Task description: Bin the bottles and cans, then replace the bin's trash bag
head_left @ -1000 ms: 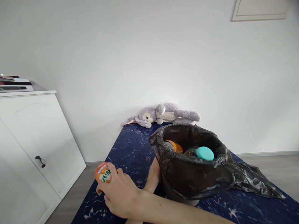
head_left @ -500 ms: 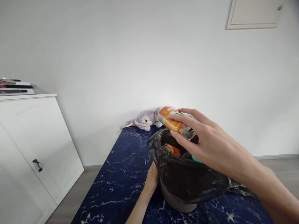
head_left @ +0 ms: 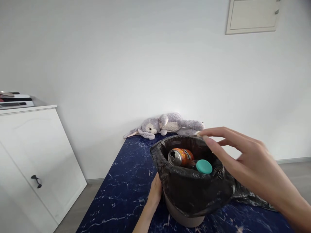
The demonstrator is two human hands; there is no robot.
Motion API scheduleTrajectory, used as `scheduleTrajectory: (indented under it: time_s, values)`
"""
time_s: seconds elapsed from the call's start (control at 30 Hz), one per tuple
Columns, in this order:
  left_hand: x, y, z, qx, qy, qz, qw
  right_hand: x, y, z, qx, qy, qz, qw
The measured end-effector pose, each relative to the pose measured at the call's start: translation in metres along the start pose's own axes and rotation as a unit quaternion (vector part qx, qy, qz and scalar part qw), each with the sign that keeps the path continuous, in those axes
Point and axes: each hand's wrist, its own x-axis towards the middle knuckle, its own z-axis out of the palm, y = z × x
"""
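A small bin lined with a black plastic bag [head_left: 191, 191] stands on the dark blue marbled table [head_left: 126, 187]. Inside it lies an orange drink can [head_left: 181, 156] on its side, beside a bottle with a teal cap [head_left: 204, 166]. My left hand [head_left: 153, 194] rests against the bin's left side. My right hand [head_left: 245, 161] hovers over the bin's right rim, fingers spread and holding nothing.
A grey plush toy [head_left: 165, 124] lies at the table's far end against the white wall. A white cabinet [head_left: 31, 155] with a dark handle stands on the left, with flat items stacked on top. A white wall panel [head_left: 252, 16] sits at the upper right.
My right hand carried an orange can from the table's left side over the bin and let it go. The can now lies inside the bag and the hand is empty.
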Motion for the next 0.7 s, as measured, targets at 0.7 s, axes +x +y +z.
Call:
scheduleTrajectory:
  time_s: [0.7]
  values:
    - [0.003,0.003,0.003,-0.018,0.038,0.024,0.999,-0.089,0.138,0.036,0.320,-0.065,0.456,0.828]
